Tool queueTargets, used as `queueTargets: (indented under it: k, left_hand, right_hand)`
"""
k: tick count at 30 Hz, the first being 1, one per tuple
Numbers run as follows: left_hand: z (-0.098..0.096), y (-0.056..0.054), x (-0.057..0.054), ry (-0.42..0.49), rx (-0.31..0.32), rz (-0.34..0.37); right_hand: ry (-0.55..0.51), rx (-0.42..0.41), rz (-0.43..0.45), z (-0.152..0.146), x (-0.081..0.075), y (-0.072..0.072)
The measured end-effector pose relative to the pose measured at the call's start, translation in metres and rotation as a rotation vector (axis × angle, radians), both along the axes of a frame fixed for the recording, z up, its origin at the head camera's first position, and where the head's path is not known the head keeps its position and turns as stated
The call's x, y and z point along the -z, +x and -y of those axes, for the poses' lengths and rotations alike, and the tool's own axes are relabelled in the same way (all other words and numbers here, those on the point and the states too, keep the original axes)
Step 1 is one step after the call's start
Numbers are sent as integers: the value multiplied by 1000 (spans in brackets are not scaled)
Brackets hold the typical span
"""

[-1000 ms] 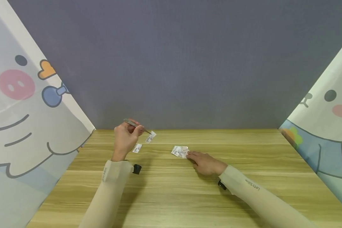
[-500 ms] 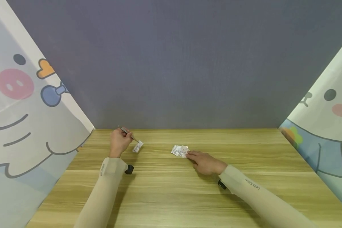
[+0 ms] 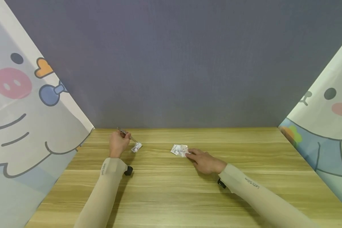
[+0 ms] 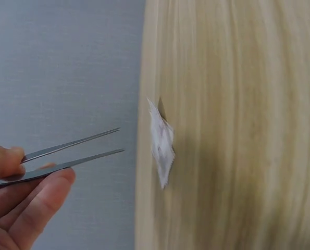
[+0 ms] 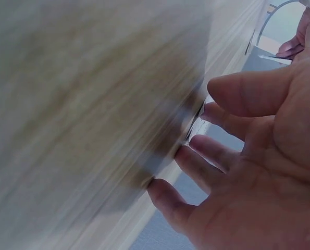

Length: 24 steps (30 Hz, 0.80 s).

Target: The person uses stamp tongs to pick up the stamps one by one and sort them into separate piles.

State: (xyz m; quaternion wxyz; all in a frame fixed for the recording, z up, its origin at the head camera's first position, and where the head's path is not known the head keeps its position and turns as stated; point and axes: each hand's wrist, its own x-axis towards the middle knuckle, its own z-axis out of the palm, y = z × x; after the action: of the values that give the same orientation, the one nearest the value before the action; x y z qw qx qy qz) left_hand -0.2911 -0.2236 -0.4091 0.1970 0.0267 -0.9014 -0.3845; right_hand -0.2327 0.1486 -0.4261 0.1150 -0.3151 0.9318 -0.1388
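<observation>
The left hand (image 3: 119, 143) pinches tweezers (image 4: 84, 160), tips parted, perhaps to clear the left packets (image 3: 136, 147) at the worktop's (image 3: 171, 196) ten o'clock. The right hand (image 3: 205, 162), grasping nothing, touches the right packets (image 3: 179, 150) near twelve, seemingly steadying them.

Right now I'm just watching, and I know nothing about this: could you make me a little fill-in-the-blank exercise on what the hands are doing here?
1. The hand holding the tweezers is the person's ____ one.
2. Seen close up, the tips of the tweezers stand ____ rather than meeting.
3. The packets nearest the other hand are mostly ____ in colour.
4. The table has the striped grain of ____.

Missing words: left; apart; white; wood.
</observation>
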Motion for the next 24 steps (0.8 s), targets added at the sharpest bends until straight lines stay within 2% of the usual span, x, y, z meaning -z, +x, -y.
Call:
queueTargets:
  k: [6,15,19,24]
  left_hand:
    - [-6,3,-6,-20,-3,-74]
    - [-29,7,-18,9,72,-127]
    - [-41,9,-20,-2,103,-160]
    - [-54,10,-21,33,165,-160]
  right_hand:
    - [-17,-8,-4,0,0,-1]
    - [-25,-20,-8,-1,-2,-1]
    - [-60,-27,-2,-2,-3,-2]
    - [-140,-29,14,-7,-2,-6]
